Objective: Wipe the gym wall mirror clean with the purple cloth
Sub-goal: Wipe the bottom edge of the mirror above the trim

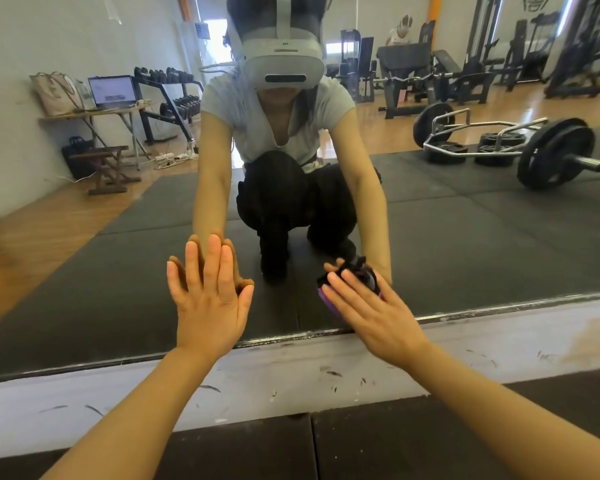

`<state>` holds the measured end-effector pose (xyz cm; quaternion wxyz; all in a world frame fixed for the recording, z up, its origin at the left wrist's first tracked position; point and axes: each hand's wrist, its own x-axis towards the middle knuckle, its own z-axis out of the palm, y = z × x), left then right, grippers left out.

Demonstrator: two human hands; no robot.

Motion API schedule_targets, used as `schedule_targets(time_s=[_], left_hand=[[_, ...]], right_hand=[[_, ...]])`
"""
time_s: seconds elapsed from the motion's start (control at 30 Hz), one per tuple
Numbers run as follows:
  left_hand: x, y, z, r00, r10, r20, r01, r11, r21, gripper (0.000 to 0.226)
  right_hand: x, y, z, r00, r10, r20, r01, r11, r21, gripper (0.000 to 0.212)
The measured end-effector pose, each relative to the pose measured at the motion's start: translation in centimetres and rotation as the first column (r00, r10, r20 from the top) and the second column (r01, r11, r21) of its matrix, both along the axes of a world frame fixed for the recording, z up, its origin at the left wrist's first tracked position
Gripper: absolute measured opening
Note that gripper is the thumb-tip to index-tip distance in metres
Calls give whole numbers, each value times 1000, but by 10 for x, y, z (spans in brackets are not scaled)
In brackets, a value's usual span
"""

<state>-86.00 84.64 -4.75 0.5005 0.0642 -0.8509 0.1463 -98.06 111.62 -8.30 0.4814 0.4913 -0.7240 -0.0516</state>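
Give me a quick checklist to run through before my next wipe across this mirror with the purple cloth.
1. Purple cloth under the right hand, against the mirror: ok.
2. Right fingers straight, pressing the cloth flat: ok.
3. Left hand open, braced on the glass: ok, though it may leave prints.
4. Cloth bunched rather than spread: not ok for coverage.
5. Cloth near the mirror's bottom edge: ok, with glass above left to cover.
6. Streaks or dirt remaining: cannot tell.

My left hand (pixel 210 299) lay flat, fingers straight | my right hand (pixel 371 313) pressed forward, fingers extended.
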Motion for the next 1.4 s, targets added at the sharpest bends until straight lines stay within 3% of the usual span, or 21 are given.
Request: schedule_targets(time_s=[0.17,0.27,0.37,0.53,0.63,0.73,0.83,0.93,1.1,1.23,1.4], left_hand=[[0,3,1,1000,10,-3,-10,1000,13,73],[1,4,2,1000,14,-6,-14,1000,14,71],[1,5,3,1000,15,-7,-15,1000,-1,72],[3,7,6,999,41,7,-41,999,-6,72],[4,7,7,999,47,10,-47,999,-11,72],[5,7,6,999,44,5,-44,999,-8,72],[4,8,6,999,43,5,-43,999,5,72],[4,9,6,999,39,8,-39,999,17,72],[4,11,6,999,37,17,-37,998,43,72],[5,12,7,999,35,24,-36,998,46,73],[9,15,9,998,40,46,-43,997,61,76]], right_hand=[[-4,-19,100,1000,-9,30,21,909,-416,61],[-2,-29,119,992,43,117,25,849,-527,55],[0,-29,84,989,44,140,31,869,-495,59],[8,12,-29,979,-105,177,132,980,-148,93],[5,24,-43,975,-151,165,163,985,-63,91],[4,15,1,972,-108,209,155,962,-225,75],[4,3,57,944,-99,314,247,845,-474,65],[-4,-1,86,905,-13,424,287,754,-591,67],[0,11,42,865,38,500,320,725,-609,80],[3,19,-1,762,13,648,473,672,-570,73],[19,18,-32,575,40,817,680,533,-504,73]])
